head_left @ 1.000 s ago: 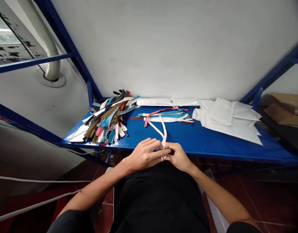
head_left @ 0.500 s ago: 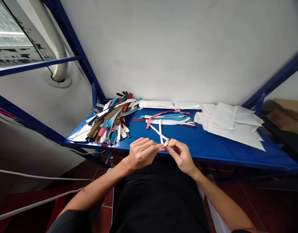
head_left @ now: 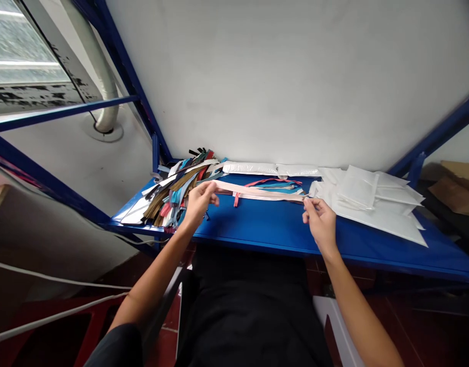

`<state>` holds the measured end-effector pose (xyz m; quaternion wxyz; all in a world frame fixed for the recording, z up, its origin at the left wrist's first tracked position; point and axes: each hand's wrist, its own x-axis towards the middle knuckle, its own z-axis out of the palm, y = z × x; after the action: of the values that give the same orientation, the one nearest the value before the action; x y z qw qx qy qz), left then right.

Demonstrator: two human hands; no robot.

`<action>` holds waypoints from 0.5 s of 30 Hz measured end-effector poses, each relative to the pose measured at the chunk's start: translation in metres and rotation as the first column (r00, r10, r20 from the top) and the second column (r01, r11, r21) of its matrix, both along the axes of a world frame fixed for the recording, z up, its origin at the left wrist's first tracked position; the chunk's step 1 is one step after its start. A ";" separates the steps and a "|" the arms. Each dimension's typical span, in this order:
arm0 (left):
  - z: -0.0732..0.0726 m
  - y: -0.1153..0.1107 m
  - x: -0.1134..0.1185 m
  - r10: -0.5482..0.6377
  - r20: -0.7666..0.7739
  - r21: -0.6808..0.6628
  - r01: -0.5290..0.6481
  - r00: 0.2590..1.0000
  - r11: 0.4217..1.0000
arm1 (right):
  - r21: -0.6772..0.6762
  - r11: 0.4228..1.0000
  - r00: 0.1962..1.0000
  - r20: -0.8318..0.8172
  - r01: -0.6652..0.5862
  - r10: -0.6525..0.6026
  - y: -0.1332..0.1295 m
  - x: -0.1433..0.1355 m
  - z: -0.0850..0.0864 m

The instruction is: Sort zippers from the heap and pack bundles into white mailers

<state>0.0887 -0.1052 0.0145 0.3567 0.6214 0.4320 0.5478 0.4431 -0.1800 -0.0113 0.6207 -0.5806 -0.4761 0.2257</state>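
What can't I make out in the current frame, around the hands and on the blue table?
All in the head view:
- Ends of the pale strip: covered by fingers of the left hand and right hand.
- Parts of the loose strips: behind the pale strip.
- Number of strips in the pile: they overlap.
- Any small print on the white packets: too small.
- Window: cut off by the left edge.

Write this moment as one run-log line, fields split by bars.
left hand: pinching pale-pink strip, left end | right hand: pinching right end | strip: spread above blue table | coloured heap: table's left | white packets: table's right
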 end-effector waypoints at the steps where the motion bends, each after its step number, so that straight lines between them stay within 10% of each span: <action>1: -0.004 0.005 0.001 -0.124 -0.054 -0.032 0.123 0.991 0.992 | -0.033 0.999 0.992 -0.124 -0.033 0.029 0.004 -0.002 -0.002; 4: -0.010 0.015 -0.010 -0.249 -0.305 0.027 0.269 0.919 0.963 | -0.111 0.978 0.938 -0.321 -0.177 0.133 0.010 -0.009 -0.008; 7: -0.010 0.021 -0.036 0.135 -0.583 0.237 0.009 0.801 0.971 | -0.117 0.975 0.934 -0.327 -0.188 0.140 0.005 -0.016 -0.013; 10: -0.009 0.027 -0.065 0.462 -0.709 0.356 -0.295 0.534 0.887 | -0.071 0.987 0.953 -0.277 -0.147 0.122 -0.001 -0.024 -0.022; 15: -0.008 0.029 -0.081 0.501 -0.778 0.358 -0.389 0.378 0.849 | -0.131 0.967 0.974 -0.092 -0.218 0.207 -0.002 -0.028 -0.033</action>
<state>0.0073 -0.0766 0.0061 -0.0986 0.6865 0.6676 0.2707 0.4148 -0.1816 -0.0441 0.5685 -0.5592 -0.4942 0.3463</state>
